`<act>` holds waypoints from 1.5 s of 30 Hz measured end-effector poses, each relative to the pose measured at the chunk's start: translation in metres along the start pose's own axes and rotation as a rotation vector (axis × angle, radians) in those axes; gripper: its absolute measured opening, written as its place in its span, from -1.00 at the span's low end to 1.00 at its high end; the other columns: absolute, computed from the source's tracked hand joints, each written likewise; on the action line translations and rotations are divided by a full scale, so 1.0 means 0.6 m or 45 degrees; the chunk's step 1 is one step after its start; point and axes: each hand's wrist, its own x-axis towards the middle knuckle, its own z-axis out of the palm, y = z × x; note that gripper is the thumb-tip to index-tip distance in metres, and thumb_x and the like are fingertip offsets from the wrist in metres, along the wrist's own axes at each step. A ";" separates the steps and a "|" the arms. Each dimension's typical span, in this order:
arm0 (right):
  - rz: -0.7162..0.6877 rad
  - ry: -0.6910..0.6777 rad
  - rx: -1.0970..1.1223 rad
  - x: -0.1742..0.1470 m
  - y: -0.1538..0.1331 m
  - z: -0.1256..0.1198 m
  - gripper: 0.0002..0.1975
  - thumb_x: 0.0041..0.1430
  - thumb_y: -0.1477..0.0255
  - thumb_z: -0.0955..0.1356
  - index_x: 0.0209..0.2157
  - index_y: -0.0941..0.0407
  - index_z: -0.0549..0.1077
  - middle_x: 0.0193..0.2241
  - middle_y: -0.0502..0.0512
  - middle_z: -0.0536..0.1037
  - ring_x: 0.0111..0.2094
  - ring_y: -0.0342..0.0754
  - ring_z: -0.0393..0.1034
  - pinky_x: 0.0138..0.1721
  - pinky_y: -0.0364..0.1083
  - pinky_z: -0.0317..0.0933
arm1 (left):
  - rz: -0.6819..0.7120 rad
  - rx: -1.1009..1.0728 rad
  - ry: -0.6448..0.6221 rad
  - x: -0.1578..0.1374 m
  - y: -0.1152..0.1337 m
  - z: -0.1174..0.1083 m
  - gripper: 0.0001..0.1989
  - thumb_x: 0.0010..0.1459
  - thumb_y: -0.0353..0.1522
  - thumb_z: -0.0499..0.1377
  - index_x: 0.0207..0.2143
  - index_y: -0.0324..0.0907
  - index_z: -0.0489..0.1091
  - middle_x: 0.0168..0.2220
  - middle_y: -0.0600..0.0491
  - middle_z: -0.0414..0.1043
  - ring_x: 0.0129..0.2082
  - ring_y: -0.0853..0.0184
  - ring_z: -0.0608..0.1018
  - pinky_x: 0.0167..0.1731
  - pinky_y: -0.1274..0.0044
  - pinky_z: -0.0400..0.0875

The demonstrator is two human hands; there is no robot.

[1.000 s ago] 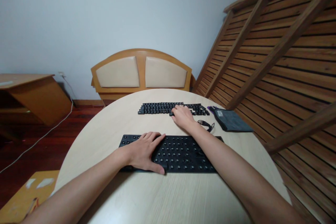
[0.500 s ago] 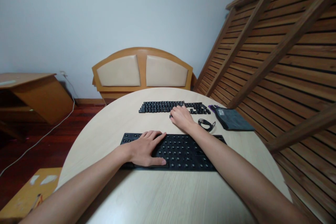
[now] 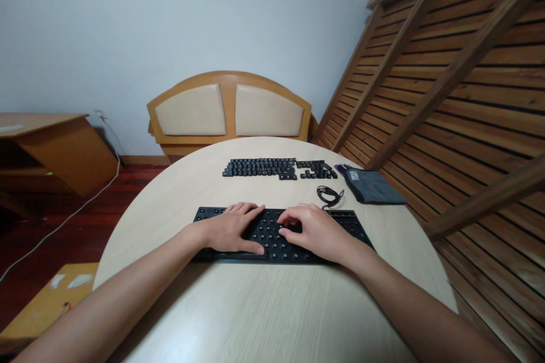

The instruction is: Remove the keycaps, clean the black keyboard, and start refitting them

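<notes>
A black keyboard [image 3: 276, 255] with most of its switches bare lies across the table in front of me. My left hand [image 3: 232, 228] rests spread on its left part, thumb stretched along the near edge, and hides the keys beneath. Over the keyboard's middle, my right hand [image 3: 313, 229] is curled, thumb and index finger pinched close together on a small black keycap [image 3: 280, 226] that is mostly hidden. Beyond the keyboard, loose black keycaps [image 3: 259, 167] are laid out in keyboard order, with a smaller group of keycaps [image 3: 317, 169] to their right.
A coiled black cable [image 3: 330, 195] lies behind the keyboard's right end. Farther right is a dark grey pouch [image 3: 377, 186] near the edge of the round table [image 3: 170, 306]. Wooden slats [image 3: 468, 125] lean at the right, and a headboard [image 3: 230, 102] stands behind.
My right hand has come back from the loose keycaps to the middle of the keyboard. The left hand stays spread on the keyboard. The view has shifted slightly.
</notes>
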 end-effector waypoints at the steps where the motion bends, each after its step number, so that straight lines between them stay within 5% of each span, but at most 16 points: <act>1: -0.017 -0.024 0.012 -0.003 -0.002 -0.002 -0.88 0.17 0.39 0.41 -0.23 0.05 0.58 -0.29 0.06 0.63 -0.25 0.00 0.48 -0.13 -0.02 0.26 | 0.003 -0.005 0.005 0.001 -0.001 0.000 0.07 0.04 0.24 0.12 0.41 -0.16 -0.11 0.34 -0.27 0.08 0.31 -0.10 0.17 0.25 0.07 0.08; 22: -0.167 -0.199 0.052 -0.009 0.014 -0.007 -0.84 0.22 0.40 0.41 -0.15 0.06 0.58 -0.21 0.02 0.64 -0.16 -0.02 0.48 -0.06 -0.06 0.23 | 0.061 -0.198 -0.069 -0.009 -0.034 -0.019 0.10 -0.11 0.07 0.37 0.35 -0.20 0.00 0.37 -0.28 0.01 0.34 -0.07 0.15 0.28 0.09 0.08; 27: -0.155 -0.225 0.049 -0.008 0.015 -0.006 -0.83 0.21 0.41 0.41 -0.14 0.07 0.58 -0.19 0.04 0.64 -0.15 -0.01 0.49 -0.06 -0.05 0.23 | 0.223 -0.175 0.068 -0.013 -0.011 -0.022 -0.23 -0.14 0.02 0.42 0.03 -0.17 0.30 0.29 -0.27 0.13 0.29 -0.09 0.22 0.21 0.12 0.21; 33: -0.148 -0.230 0.063 -0.009 0.018 -0.003 -0.81 0.21 0.39 0.41 -0.13 0.07 0.57 -0.17 0.04 0.64 -0.14 -0.01 0.49 -0.04 -0.06 0.22 | 0.357 -0.187 0.024 -0.018 0.024 -0.027 -0.62 0.01 -0.11 0.39 -0.32 -0.17 0.38 0.22 -0.18 0.24 0.29 -0.03 0.21 0.17 0.22 0.28; 38: -0.179 -0.249 0.082 -0.011 0.008 -0.004 -0.84 0.19 0.39 0.44 -0.17 0.05 0.58 -0.22 0.02 0.64 -0.16 -0.02 0.48 -0.07 -0.07 0.21 | 0.332 -0.193 -0.013 -0.017 0.022 -0.037 -0.85 0.14 -0.30 0.32 -0.36 -0.17 0.42 0.22 -0.13 0.25 0.30 0.06 0.20 0.22 0.25 0.22; 45: -0.225 -0.280 0.077 -0.012 -0.003 0.002 -0.86 0.18 0.36 0.46 -0.21 0.05 0.60 -0.27 0.00 0.65 -0.19 -0.04 0.47 -0.06 -0.06 0.17 | 0.324 -0.232 0.033 -0.015 0.013 -0.033 -0.79 0.11 -0.30 0.33 -0.30 -0.17 0.38 0.17 -0.14 0.30 0.24 0.07 0.28 0.17 0.26 0.28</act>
